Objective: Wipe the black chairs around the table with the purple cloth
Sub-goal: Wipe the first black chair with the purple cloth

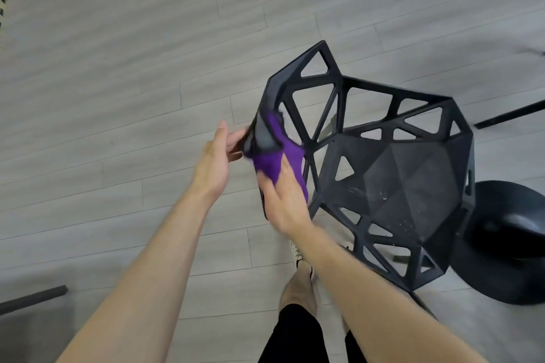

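Both bare forearms are reaching forward and converging, the left from the lower left and the right from the lower right. The left hand (216, 162) is standing on edge with the thumb uppermost, its fingers (234, 140) curling onto the back rim of the black chair (398, 174). The right hand (284, 206), slightly blurred, is lying back-up beside it, gripping the purple cloth (275, 166) and pressing it against that same rim.

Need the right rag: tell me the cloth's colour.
The cloth is purple, clearest in the head view.
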